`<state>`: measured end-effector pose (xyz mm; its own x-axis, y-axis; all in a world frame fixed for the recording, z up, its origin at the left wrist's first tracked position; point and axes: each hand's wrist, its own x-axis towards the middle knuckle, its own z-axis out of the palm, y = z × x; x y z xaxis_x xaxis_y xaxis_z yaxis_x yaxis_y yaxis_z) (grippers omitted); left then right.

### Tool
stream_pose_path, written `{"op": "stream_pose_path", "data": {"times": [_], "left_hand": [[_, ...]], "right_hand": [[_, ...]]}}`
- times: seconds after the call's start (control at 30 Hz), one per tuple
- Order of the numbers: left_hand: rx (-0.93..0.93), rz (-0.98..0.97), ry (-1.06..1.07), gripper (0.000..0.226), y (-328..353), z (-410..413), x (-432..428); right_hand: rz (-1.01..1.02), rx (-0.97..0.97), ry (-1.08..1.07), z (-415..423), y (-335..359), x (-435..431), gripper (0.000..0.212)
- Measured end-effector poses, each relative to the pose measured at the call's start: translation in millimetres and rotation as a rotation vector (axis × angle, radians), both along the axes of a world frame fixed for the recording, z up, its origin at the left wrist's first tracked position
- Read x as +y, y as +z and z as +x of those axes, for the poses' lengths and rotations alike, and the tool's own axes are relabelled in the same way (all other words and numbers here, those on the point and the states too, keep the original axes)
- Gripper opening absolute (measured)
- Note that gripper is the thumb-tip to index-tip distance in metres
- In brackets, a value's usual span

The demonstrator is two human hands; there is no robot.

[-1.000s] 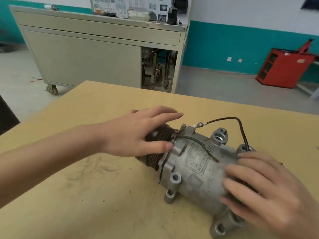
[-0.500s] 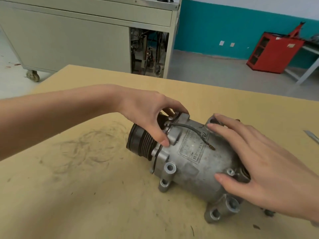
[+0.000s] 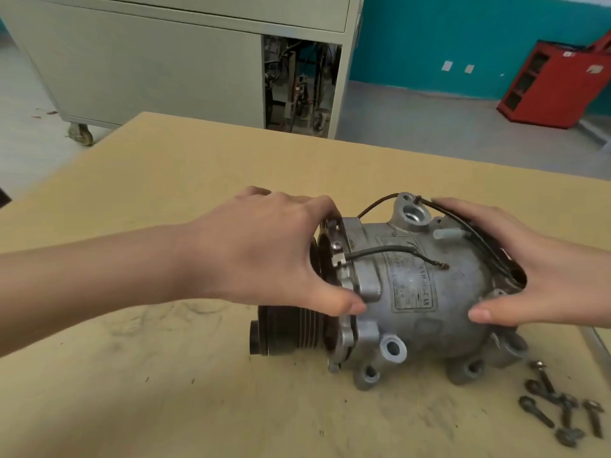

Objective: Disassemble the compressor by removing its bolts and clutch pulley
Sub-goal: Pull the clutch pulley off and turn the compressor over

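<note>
The compressor [image 3: 423, 292] lies on its side on the surface [image 3: 132, 375], centre right of the frame, with its clutch pulley [image 3: 291, 332] at the left end. The left grip [image 3: 264, 246] holds it from above where pulley meets body; the right grip [image 3: 545, 269] holds its right end. Loose bolts [image 3: 558, 408] lie on the surface at lower right, before the compressor. Behind the surface stand 2 units: a wheeled cabinet [image 3: 148, 61] upper left, a shelf cabinet [image 3: 555, 84] upper right.
</note>
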<state>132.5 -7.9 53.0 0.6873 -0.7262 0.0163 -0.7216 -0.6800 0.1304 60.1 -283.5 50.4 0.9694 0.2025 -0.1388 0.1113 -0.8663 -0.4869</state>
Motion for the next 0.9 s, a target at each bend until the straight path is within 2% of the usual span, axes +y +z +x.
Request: {"op": "stream_pose_path", "data": {"times": [0.23, 0.7, 0.8, 0.9], "left_hand": [[0.044, -0.016, 0.003, 0.094, -1.8, -3.3, -0.2], [0.146, -0.006, 0.046, 0.082, 1.4, -4.4, -1.3], [0.200, -0.023, 0.052, 0.096, -2.5, -11.2, 3.1], [0.108, 0.017, -0.003, 0.118, -13.2, -24.0, 4.7]], "right_hand": [[0.040, -0.209, -0.043, -4.9, -15.0, -1.9, 0.100], [0.059, -0.292, -0.005, -6.3, -19.7, -1.4, 0.096], [0.118, -0.245, -0.010, -6.3, -19.0, -1.1, 0.099], [0.142, -0.234, -0.025, -7.5, -20.2, -1.5, 0.101]]}}
